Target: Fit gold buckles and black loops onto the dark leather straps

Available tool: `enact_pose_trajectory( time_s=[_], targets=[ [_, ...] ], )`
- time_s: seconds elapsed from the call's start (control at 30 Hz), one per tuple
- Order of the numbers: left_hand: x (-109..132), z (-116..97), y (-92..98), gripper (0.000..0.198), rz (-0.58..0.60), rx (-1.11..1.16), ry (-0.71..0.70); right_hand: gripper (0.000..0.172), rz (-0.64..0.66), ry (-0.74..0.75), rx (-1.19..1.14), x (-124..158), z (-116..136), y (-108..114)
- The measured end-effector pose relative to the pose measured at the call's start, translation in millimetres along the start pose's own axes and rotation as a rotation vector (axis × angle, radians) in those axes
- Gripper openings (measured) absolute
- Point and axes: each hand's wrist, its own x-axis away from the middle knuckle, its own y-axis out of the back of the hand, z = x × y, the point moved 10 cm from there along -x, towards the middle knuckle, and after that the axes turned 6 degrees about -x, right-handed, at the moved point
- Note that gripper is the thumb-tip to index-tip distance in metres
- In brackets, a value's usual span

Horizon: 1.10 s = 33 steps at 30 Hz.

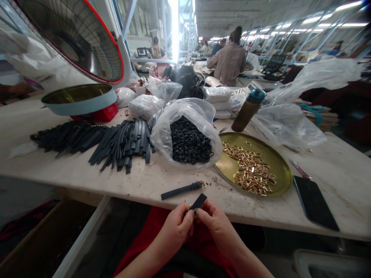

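A short dark strap (199,201) with a bit of gold metal at it is pinched between my two hands, just off the table's front edge. My left hand (180,222) closes thumb and fingers on the gold-fitted part. On the other side, my right hand (213,220) grips the same strap, its fingertips nearly meeting the left ones. Beyond them lies another dark strap (181,190) with a gold buckle (203,184). Gold buckles (253,172) are heaped on a round gold tray (279,154). Small black loops (191,143) fill an open plastic bag (160,133).
Dark straps (124,141) lie piled at left, near a blue round tin (81,106) and a fan (78,42). A bottle (247,110) stands behind the tray. A phone (315,202) and a small pink-handled tool (301,170) lie at right. A person (232,58) works farther back.
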Motion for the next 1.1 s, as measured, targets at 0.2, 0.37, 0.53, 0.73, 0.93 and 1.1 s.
enact_pose_trajectory(
  time_s=[0.2,0.37,0.53,0.73,0.93,1.1],
  targets=[
    [6.8,-2.0,-3.1,0.023,0.008,-0.012,-0.011,0.02,-0.003,0.159,0.29,5.2,8.6,4.4],
    [7.8,2.3,-6.1,0.022,0.06,0.007,0.043,0.013,-0.08,0.356,0.654,14.5,27.3,7.6],
    [6.4,-2.5,-1.8,0.024,0.063,-0.033,0.039,0.019,0.042,0.117,0.361,-0.2,11.2,5.0],
    [-7.1,4.2,10.6,0.032,0.021,0.037,0.118,0.024,0.104,0.222,0.464,2.6,33.6,-7.1],
    [-27.0,-19.4,15.4,0.03,0.057,0.0,-0.019,0.035,0.045,0.39,0.859,-46.1,95.7,11.4],
    [-46.8,-17.9,25.8,0.026,0.009,-0.034,0.058,0.011,-0.232,0.609,1.249,-115.8,147.6,28.9]
  ],
)
